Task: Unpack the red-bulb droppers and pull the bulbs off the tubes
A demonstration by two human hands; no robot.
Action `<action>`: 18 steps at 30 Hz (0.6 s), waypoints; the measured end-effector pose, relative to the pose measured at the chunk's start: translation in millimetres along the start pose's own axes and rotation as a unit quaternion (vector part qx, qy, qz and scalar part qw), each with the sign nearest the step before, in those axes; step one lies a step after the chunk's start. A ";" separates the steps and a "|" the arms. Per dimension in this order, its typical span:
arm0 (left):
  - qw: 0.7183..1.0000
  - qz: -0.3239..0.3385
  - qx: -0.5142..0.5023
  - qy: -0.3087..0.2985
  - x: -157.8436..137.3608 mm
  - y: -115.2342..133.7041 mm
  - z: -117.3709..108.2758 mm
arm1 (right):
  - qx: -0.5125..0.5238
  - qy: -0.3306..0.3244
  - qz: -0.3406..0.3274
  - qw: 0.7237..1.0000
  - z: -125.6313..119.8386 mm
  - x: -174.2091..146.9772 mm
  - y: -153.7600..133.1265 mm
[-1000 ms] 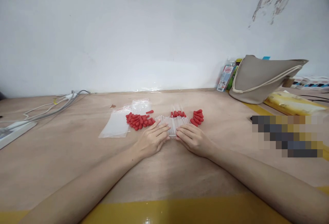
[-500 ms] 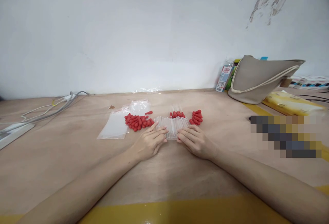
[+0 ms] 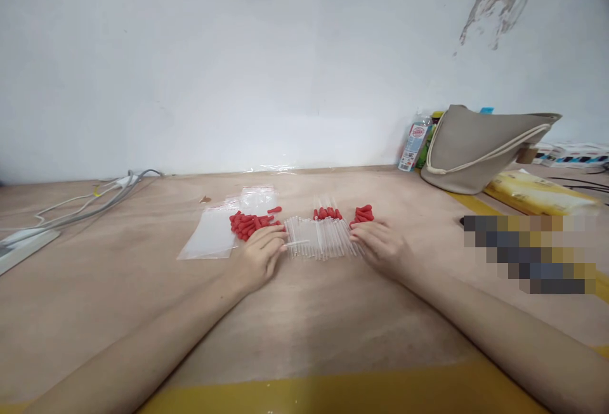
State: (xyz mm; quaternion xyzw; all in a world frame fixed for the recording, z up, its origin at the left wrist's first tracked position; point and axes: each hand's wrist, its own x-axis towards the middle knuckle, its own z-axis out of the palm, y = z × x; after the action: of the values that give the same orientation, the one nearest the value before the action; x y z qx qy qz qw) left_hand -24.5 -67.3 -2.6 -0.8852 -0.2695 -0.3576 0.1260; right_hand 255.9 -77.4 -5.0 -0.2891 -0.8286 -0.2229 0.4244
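Observation:
A loose row of thin clear tubes point(image 3: 326, 239) lies in front of me, with several red rubber bulbs just behind it. My left hand point(image 3: 259, 254) is closed at the left end of the row, and one clear tube point(image 3: 298, 243) sticks out sideways from its fingertips. Those fingers partly cover a heap of red rubber bulbs point(image 3: 247, 224). At the row's right end is my right hand point(image 3: 383, 246), its fingers stretched out beside a smaller pile of red bulbs point(image 3: 364, 212). Whatever lies under its fingertips is hidden.
Clear zip bags point(image 3: 209, 233) lie left of the bulbs. Cables and a white power strip point(image 3: 33, 246) are at far left. On the right stand a bottle point(image 3: 413, 144) and a grey bag point(image 3: 480, 154), with a yellow packet point(image 3: 537, 192) in front.
My hands have moved apart from the middle of the row, left hand leftward and right hand rightward. The tubes now lie spread and uncovered, and one tube extends from my left fingers.

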 end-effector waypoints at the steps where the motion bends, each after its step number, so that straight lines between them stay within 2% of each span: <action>1: 1.000 -0.024 0.010 0.003 -1.6 -2.9 -0.5 | 0.006 0.020 0.053 0.998 -0.6 -1.1 6.7; 4: 0.997 -0.060 0.029 0.025 -0.3 -5.2 1.5 | 0.019 0.067 0.211 0.975 -1.0 -3.0 29.5; 7: 0.996 -0.056 0.022 0.059 9.2 0.8 8.4 | 0.048 0.071 0.342 0.936 2.5 -7.6 58.8; 10: 0.997 -0.048 -0.003 0.052 23.1 10.2 17.5 | 0.086 0.092 0.489 0.863 11.8 -16.1 89.1; 12: 0.998 -0.040 -0.020 0.043 33.9 16.3 24.5 | 0.108 0.081 0.529 0.838 20.5 -21.2 103.8; 18: 0.998 -0.009 -0.016 0.056 67.3 31.3 49.8 | 0.166 0.033 0.551 0.817 43.5 -23.0 120.6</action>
State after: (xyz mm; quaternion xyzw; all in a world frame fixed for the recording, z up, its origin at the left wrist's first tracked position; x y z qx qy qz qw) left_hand 61.7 -46.3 8.2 -0.8629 -0.2646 -0.4124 0.1234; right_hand 322.4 31.1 -32.8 -0.6154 -0.5404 0.1797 0.5449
